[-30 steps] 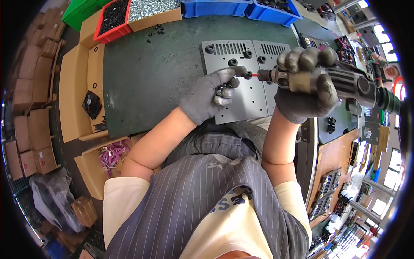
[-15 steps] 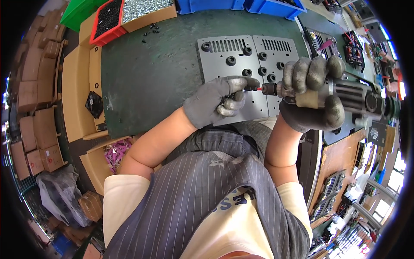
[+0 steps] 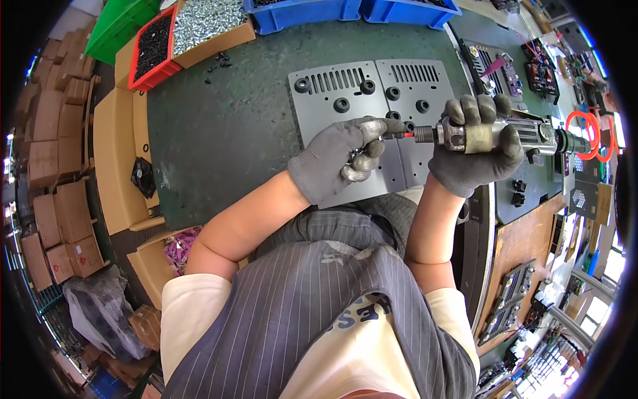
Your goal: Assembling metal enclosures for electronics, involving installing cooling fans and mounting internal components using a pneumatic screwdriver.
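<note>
My right hand (image 3: 475, 166), in a worn grey glove, is wrapped round a pneumatic screwdriver (image 3: 531, 135) held level, its red-collared bit pointing left. My gloved left hand (image 3: 332, 156) meets the bit tip with thumb and forefinger pinched on what looks like a small dark screw; its other fingers are curled in, with something small glinting among them. Beneath both hands lie two grey slotted metal plates, the left plate (image 3: 316, 120) and the right plate (image 3: 435, 113), side by side. Several black round rubber feet (image 3: 341, 105) sit on them, some hidden behind my hands.
Along the back stand a red bin (image 3: 151, 53) of black screws, a box (image 3: 212, 25) of silver screws and blue bins (image 3: 306, 16). Loose black screws (image 3: 216, 64) lie on the green table (image 3: 219, 126). An orange coiled hose (image 3: 588, 133) trails right. Cardboard (image 3: 116, 159) edges the left.
The screwdriver has swung to a more level pose, and its orange hose now shows. Both hands stay together at the bit. The view has shifted slightly, moving the plates left in the picture.
</note>
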Demonstrator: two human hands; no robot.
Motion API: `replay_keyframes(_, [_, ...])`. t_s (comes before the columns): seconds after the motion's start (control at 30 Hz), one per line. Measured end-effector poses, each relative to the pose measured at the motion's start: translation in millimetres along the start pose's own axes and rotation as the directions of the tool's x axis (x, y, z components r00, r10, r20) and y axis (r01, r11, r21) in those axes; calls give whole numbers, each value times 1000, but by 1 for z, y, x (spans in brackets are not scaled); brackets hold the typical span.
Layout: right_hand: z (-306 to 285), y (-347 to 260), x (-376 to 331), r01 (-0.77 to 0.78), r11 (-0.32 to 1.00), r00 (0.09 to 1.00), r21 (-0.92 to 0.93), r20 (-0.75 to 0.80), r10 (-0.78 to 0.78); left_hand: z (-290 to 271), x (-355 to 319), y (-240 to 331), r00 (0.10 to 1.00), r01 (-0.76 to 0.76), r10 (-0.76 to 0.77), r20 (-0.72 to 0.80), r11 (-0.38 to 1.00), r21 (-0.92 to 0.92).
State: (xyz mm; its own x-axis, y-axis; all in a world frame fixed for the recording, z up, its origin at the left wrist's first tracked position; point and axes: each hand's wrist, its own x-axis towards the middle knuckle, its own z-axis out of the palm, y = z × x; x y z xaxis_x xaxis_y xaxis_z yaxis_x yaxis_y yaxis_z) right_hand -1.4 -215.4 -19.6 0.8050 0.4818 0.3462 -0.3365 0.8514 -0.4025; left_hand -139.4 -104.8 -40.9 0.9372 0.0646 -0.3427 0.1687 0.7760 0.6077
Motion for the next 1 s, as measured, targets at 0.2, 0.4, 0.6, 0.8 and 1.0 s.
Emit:
replay_keyframes(0.2, [5, -1, -6, 32, 993, 999, -111, 22, -30, -4, 3, -5, 1000, -16, 16, -15, 999, 45])
replay_keyframes(0.4, [0, -9, 0, -49, 998, 998, 33, 32, 48, -4, -1, 0, 996, 2, -13, 89, 993, 119])
replay_keyframes(0.6, [-17, -11, 25, -14, 1000, 998, 6, -55, 15, -41, 36, 29, 875, -333, 483, 43, 535, 776])
replay_keyframes(0.8, [-25, 12, 57, 4, 951, 998, -309, -55, -22, -29, 67, 62, 948, 163, 308, -83, -245, 956])
replay_keyframes(1.0, [-18, 35, 75, 57, 823, 998, -565, 19, -56, -47, 77, 67, 868, 104, 491, -70, -43, 994])
